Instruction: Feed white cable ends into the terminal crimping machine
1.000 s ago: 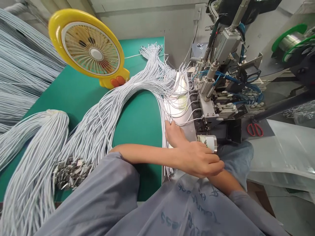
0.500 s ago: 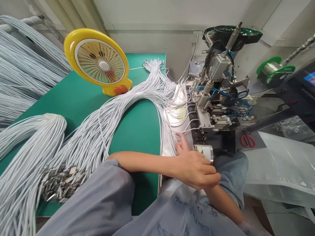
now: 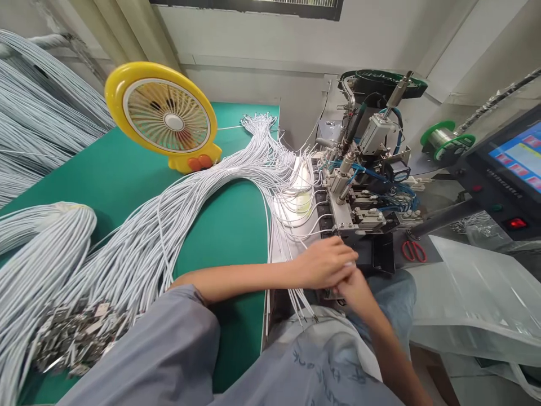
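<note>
My left hand (image 3: pixel 323 262) reaches across from the left, fingers curled, at the front of the small wire machine (image 3: pixel 359 189). What it grips is hidden. My right hand (image 3: pixel 355 288) comes up from the lower right and tucks under the left hand, so its fingers do not show. Thin white cables (image 3: pixel 220 169) fan across the green mat (image 3: pixel 230 225) toward the machine's lit feed plate (image 3: pixel 296 197). A few loose cable ends (image 3: pixel 298 304) hang down just below my hands.
A yellow desk fan (image 3: pixel 164 121) stands at the back of the mat. More cable bundles (image 3: pixel 38 113) hang at left, with metal connector ends (image 3: pixel 71 338) near left. Red scissors (image 3: pixel 412 251), a green wire spool (image 3: pixel 443 138), a touchscreen (image 3: pixel 515 155) and clear plastic bags (image 3: pixel 473 293) sit right.
My right hand has drawn back from the cables on the plate to under the left hand. The left hand moved slightly up toward the machine. The view tilted upward.
</note>
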`<state>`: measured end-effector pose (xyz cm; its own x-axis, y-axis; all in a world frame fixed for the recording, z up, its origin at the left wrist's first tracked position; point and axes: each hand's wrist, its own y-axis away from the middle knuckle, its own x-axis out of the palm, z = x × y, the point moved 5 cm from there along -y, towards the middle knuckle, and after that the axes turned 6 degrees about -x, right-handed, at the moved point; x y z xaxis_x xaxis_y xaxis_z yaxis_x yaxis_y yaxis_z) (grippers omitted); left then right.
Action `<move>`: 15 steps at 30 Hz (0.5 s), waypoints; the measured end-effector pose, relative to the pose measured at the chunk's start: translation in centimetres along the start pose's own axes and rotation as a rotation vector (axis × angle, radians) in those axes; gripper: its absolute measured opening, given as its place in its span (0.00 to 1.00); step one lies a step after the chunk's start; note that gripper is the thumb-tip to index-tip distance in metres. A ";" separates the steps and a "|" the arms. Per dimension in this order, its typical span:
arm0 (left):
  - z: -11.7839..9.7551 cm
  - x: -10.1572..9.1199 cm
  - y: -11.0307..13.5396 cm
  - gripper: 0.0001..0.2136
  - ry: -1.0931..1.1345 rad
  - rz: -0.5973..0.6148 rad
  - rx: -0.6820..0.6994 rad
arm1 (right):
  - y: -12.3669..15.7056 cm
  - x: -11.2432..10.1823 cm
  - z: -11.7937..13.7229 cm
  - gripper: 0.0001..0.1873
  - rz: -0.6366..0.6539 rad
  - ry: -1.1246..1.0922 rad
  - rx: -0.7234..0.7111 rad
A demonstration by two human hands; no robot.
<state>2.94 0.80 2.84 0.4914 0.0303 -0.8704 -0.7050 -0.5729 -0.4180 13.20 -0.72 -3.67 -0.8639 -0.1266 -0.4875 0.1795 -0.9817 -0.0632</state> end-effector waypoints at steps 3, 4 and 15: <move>2.6 1.3 -0.4 0.12 0.059 0.091 -0.173 | -1.4 -1.7 -1.0 0.13 -0.077 -0.176 0.081; 3.3 1.9 -0.4 0.12 0.092 0.133 -0.207 | -1.8 -2.3 -1.3 0.12 -0.120 -0.243 0.110; 5.0 1.4 -1.0 0.11 0.441 -0.064 -0.177 | -3.3 -2.5 0.1 0.14 -0.226 -0.907 0.080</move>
<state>1.72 5.52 0.73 0.7281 -0.2588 -0.6348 -0.5873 -0.7131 -0.3829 14.68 2.84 -2.18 -0.9171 0.0389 0.3968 -0.0410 -0.9992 0.0033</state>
